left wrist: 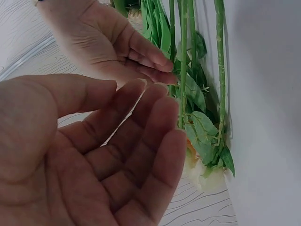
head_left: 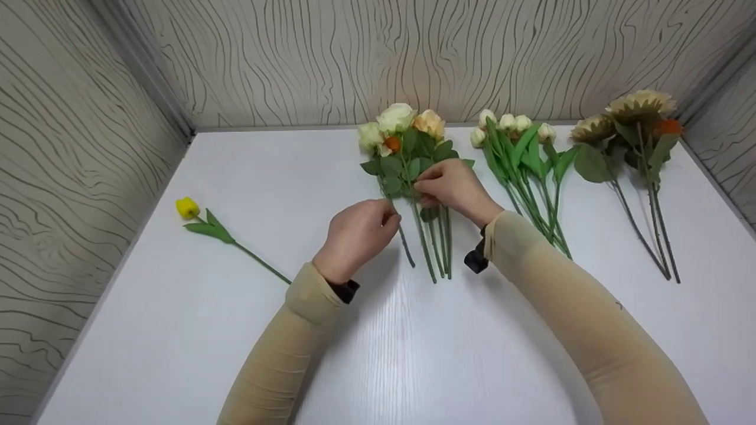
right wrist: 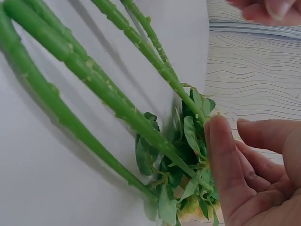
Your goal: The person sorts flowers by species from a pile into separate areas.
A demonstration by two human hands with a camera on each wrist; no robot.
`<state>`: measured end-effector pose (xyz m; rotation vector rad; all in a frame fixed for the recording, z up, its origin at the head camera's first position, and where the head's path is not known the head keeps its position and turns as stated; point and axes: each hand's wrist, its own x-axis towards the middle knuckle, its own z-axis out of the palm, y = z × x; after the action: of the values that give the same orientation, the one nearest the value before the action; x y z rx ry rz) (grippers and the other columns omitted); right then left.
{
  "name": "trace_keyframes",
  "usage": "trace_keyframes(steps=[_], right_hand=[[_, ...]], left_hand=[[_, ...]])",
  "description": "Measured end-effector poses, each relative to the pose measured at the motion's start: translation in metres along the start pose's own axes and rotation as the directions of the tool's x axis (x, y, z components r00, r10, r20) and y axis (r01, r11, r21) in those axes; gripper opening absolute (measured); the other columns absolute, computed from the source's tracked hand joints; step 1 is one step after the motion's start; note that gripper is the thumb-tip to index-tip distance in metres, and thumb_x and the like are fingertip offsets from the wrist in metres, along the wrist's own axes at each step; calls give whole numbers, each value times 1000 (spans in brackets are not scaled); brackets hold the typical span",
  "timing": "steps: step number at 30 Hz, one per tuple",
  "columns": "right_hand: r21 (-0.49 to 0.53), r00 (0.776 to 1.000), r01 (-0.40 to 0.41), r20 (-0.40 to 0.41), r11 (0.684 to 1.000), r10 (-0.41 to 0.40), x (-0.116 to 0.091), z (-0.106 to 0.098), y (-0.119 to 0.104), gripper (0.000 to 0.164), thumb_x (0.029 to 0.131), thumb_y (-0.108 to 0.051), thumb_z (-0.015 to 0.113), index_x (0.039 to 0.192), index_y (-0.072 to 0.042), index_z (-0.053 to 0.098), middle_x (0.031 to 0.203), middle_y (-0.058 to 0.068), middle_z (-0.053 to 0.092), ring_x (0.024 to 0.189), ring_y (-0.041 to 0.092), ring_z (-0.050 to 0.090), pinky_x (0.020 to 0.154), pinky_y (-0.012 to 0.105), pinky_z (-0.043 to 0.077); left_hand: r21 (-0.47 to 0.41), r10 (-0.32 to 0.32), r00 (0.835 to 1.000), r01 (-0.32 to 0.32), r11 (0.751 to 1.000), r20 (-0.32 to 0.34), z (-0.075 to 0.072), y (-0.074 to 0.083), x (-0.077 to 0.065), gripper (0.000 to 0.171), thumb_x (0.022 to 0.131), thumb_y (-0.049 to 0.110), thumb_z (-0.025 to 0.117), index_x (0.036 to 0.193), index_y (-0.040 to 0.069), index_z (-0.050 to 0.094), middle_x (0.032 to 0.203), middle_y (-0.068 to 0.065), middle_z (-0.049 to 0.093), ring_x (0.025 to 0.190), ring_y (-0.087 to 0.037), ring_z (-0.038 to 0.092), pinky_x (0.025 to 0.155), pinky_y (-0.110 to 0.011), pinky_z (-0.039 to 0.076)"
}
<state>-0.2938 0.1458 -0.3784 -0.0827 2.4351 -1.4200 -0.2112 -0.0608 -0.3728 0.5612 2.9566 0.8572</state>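
A bunch of roses (head_left: 396, 118) with pale and orange blooms lies at the back middle of the table, its green stems (head_left: 419, 227) toward the front. My right hand (head_left: 455, 186) is over the bunch from the right. In the right wrist view its index finger (right wrist: 225, 160) is against a stem near the leaves, with the thumb held apart. My left hand (head_left: 360, 236) hovers left of the stems. The left wrist view shows its fingers (left wrist: 160, 117) loosely bent with nothing between them and the thumb.
Cream tulips (head_left: 522, 124) with green leaves lie right of the roses. Farther right are large beige flowers (head_left: 641, 106) and an orange one. A single yellow tulip (head_left: 188, 208) lies on the left of the white table (head_left: 177, 330). Wood-patterned panels (head_left: 331, 59) stand behind and at the sides.
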Motion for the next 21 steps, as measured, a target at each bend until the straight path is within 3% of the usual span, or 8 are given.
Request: trace_keyframes(steps=[4, 7, 10, 13, 17, 19, 21], right_hand=[[41, 999, 40, -6, 998, -40, -10, -6, 3, 32, 101, -21, 67, 124, 0, 71, 104, 19, 73, 87, 24, 73, 87, 45, 58], [31, 996, 88, -13, 996, -88, -19, -6, 7, 35, 101, -23, 66, 128, 0, 69, 109, 19, 72, 90, 25, 72, 89, 48, 57], [-21, 989, 144, -20, 989, -144, -29, -3, 12, 36, 102, -24, 65, 129, -2, 68, 112, 17, 72, 93, 26, 70, 87, 47, 57], [-131, 976, 206, -40, 970, -213, -41, 6, 15, 33, 102, -25, 64, 128, -5, 70, 112, 10, 71, 96, 23, 68, 83, 44, 56], [-298, 939, 322, -18, 899, -343, -55, 28, 11, 30, 103, -23, 64, 126, -6, 72, 112, 5, 71, 95, 19, 67, 79, 39, 56], [-375, 908, 399, 32, 837, -419, -59, 42, 6, 28, 103, -20, 64, 125, -5, 72, 110, 6, 72, 93, 18, 67, 79, 38, 56], [-444, 865, 480, 96, 756, -493, -63, 55, 0, 27, 103, -19, 64, 124, -4, 72, 111, 8, 72, 94, 20, 67, 80, 38, 56]], left_hand=[[-9, -10, 1000, 10, 1000, -5, 1, -7, 1, 28, 103, 13, 52, 78, 16, 63, 66, 3, 47, 59, -14, 43, 58, -32, 35], [0, -53, 999, 53, 999, -5, 0, -20, -1, 25, 103, 17, 55, 83, 15, 69, 71, 2, 57, 61, -15, 49, 61, -33, 42], [58, -127, 992, 127, 990, -7, -6, -43, -6, 21, 103, 21, 58, 93, 13, 75, 83, 0, 69, 67, -16, 58, 67, -36, 51], [161, -202, 979, 204, 966, -33, -19, -78, -16, 22, 102, 21, 59, 90, 9, 73, 83, -4, 70, 69, -19, 61, 66, -39, 53], [284, -309, 949, 316, 905, -68, -45, -129, -35, 27, 102, 18, 56, 81, 2, 65, 71, -10, 62, 63, -24, 58, 55, -40, 48], [314, -390, 919, 388, 867, -57, -61, -151, -46, 31, 102, 18, 53, 80, 0, 63, 68, -11, 59, 61, -25, 56, 52, -40, 45], [333, -483, 876, 462, 822, -23, -77, -169, -53, 35, 103, 20, 50, 80, -2, 63, 68, -12, 57, 60, -25, 53, 52, -41, 45]])
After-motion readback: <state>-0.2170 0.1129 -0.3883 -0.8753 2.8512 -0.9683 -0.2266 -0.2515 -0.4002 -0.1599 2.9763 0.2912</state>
